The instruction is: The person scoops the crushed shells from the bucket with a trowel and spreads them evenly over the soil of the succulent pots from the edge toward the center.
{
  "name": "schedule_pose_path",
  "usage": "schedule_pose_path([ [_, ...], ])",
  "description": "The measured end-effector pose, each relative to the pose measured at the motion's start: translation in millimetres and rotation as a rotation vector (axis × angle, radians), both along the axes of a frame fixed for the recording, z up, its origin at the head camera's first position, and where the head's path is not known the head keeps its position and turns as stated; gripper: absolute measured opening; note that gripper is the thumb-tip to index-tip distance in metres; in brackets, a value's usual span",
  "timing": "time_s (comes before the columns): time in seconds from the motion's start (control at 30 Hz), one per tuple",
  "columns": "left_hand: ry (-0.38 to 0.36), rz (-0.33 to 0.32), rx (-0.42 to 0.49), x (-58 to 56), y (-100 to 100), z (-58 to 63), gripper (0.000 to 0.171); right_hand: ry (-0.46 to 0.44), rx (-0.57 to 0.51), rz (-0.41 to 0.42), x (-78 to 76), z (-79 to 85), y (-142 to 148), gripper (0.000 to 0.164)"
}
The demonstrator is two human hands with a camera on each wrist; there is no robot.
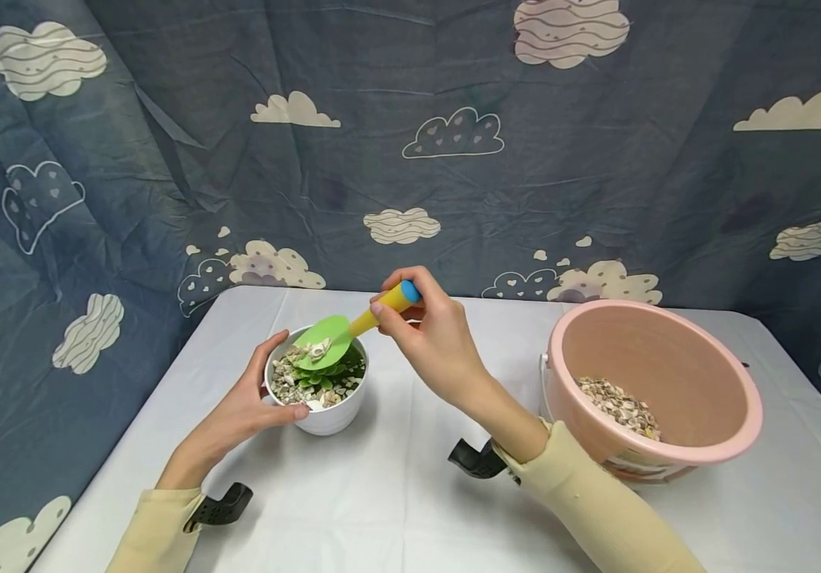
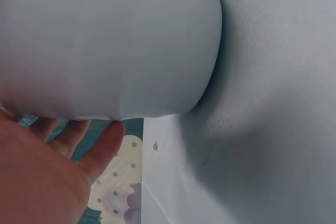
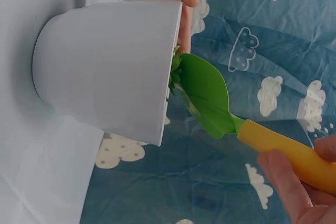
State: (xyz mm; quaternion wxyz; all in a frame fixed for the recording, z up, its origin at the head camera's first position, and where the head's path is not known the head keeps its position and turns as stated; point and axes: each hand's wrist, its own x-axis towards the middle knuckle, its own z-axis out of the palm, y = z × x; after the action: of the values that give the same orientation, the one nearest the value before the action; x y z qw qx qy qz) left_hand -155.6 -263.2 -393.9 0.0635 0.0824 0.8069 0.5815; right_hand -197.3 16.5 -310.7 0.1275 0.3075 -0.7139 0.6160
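A white flower pot (image 1: 335, 415) stands on the table, filled with small pebbles and a green leafy plant (image 1: 323, 377). My left hand (image 1: 242, 406) grips the pot from its left side, thumb at the near rim and fingers along the far side; in the left wrist view those fingers touch the pot wall (image 2: 115, 40). With my right hand (image 1: 433, 338) I hold a toy trowel by its yellow handle (image 1: 382, 313). Its green blade (image 1: 332, 334) tilts over the pot, with some pebbles (image 1: 320, 348) on it. In the right wrist view the blade (image 3: 207, 93) hangs at the pot's mouth, close to the leaves.
A pink bucket (image 1: 654, 318) stands on the right of the table, with a heap of pebbles (image 1: 618, 407) at its bottom and a handle at its side. White cloth covers the table (image 1: 375, 509). Behind hangs a dark blue curtain (image 1: 353, 183) with cloud prints.
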Motion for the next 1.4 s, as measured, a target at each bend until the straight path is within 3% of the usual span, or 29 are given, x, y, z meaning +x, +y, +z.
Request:
schedule_pose_path([
  [0.23,0.031,-0.015,-0.051,5.3,-4,1.3,0.103,-0.054,-0.057,0.003,-2.4,-1.7,4,0.022],
  [0.43,0.033,-0.034,-0.029,5.3,-11,2.5,0.097,-0.094,-0.093,0.012,-5.9,-4.6,8,0.023],
  [0.7,0.037,-0.150,0.025,-6.3,-18,7.5,0.103,-0.182,-0.131,0.020,-8.0,-3.9,12,0.026],
  [0.9,0.012,-0.217,0.041,-16.1,-16,7.6,0.108,-0.220,-0.125,0.021,3.1,12.1,13,0.024],
  [1.1,-0.032,-0.195,0.085,-13.5,-15,6.3,0.108,-0.241,-0.122,0.030,-0.2,11.0,14,0.023],
  [1.27,-0.008,-0.156,0.082,-10.5,-11,4.9,0.107,-0.230,-0.132,0.042,-13.9,-1.6,13,0.026],
  [1.4,-0.003,-0.122,0.062,-8.1,-7,1.7,0.108,-0.179,-0.098,0.047,-13.6,-1.3,10,0.026],
])
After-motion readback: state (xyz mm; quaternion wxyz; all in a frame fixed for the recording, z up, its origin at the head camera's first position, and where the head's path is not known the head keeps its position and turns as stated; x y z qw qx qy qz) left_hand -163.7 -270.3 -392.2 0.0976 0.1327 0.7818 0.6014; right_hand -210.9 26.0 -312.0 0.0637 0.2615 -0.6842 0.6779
